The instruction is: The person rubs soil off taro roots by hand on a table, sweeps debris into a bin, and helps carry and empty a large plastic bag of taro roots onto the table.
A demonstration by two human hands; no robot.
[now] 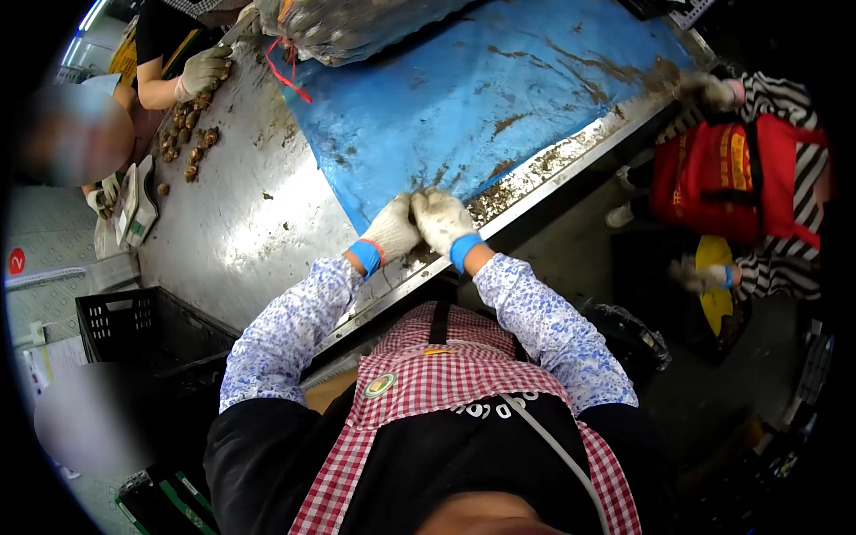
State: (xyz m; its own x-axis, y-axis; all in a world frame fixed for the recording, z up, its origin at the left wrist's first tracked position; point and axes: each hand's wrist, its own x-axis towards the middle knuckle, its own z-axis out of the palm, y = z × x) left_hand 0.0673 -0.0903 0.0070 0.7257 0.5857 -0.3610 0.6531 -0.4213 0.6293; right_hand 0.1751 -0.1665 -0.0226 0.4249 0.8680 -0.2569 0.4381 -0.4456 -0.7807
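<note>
In the head view, you are reaching forward with both arms, your elbows spreading wide and your forearms slanting inward until your gloved hands are meeting above the near edge of the worktop [245, 209]. Your left hand [392, 227] and right hand [441, 219] are sitting side by side, touching, with their backs facing up and their fingers curling down at the near corner of the blue sheet [446, 107]. The curled fingers are hiding their tips, so you cannot tell whether they are pinching the sheet.

The sheet is lying spread on the worktop, that corner pointing toward you; its long axis is running diagonally from your hands toward the upper right, roughly along the worktop's near edge. Dark dirt [588, 80] is streaking its surface. Beyond your hands, a filled plastic bag [357, 27] is resting on its far part, a red string [290, 71] trailing at the bag's left end.
</note>
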